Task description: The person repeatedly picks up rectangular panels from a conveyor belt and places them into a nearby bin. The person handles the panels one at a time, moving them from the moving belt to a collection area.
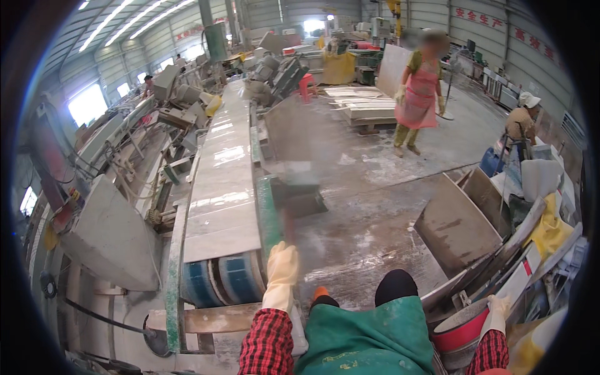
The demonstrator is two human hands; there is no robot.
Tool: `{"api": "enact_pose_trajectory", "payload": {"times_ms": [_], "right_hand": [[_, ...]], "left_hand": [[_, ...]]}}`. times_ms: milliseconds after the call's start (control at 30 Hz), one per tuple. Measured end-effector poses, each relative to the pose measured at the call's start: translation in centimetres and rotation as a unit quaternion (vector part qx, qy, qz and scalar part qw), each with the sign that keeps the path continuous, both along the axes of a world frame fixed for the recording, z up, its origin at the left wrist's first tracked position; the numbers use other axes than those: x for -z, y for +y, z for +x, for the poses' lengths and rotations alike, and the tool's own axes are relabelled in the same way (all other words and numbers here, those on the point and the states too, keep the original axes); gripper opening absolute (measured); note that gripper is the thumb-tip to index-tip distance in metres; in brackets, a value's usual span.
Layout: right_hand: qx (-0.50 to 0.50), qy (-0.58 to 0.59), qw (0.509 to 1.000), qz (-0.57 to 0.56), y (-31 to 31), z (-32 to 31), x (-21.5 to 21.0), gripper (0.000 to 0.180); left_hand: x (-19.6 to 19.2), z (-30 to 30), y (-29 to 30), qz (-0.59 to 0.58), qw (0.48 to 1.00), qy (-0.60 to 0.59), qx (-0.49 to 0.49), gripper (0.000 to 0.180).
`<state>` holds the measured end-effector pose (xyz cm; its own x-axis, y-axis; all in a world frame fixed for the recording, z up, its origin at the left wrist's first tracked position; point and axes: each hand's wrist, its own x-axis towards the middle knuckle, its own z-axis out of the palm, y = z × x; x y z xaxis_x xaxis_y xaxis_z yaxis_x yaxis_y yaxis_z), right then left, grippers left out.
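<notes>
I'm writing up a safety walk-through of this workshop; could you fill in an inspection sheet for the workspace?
Surface: floor looks wet in patches, with pale smears.
Job's things: pale slabs lie end to end along the conveyor.
Clutter: brown panels and yellow material crowd the right side, near a red-sided round item.
Hands: gloved left hand is at the green rail; gloved right hand is by the round item, grip unclear.
Cables: black cable runs low at left.
Surroundings: co-worker in pink apron stands beyond; another person is at right.
</notes>
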<state>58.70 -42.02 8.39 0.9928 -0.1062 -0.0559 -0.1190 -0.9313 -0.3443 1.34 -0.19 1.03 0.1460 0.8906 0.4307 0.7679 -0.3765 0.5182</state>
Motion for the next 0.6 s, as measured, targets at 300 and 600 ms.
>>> {"api": "enact_pose_trajectory", "payload": {"times_ms": [300, 600], "right_hand": [[0.038, -0.001, 0.870, 0.491, -1.8, -5.2, -6.6, 0.071], [-0.112, -0.008, 0.722, 0.683, -2.6, -13.4, -5.7, 0.082]], "left_hand": [[-10.3, 18.2, -2.5, -0.195, 0.920, -0.325, 0.099, 0.043], [-15.0, 40.8, -29.2, -0.710, 0.463, -0.293, 0.442, 0.078]]}}
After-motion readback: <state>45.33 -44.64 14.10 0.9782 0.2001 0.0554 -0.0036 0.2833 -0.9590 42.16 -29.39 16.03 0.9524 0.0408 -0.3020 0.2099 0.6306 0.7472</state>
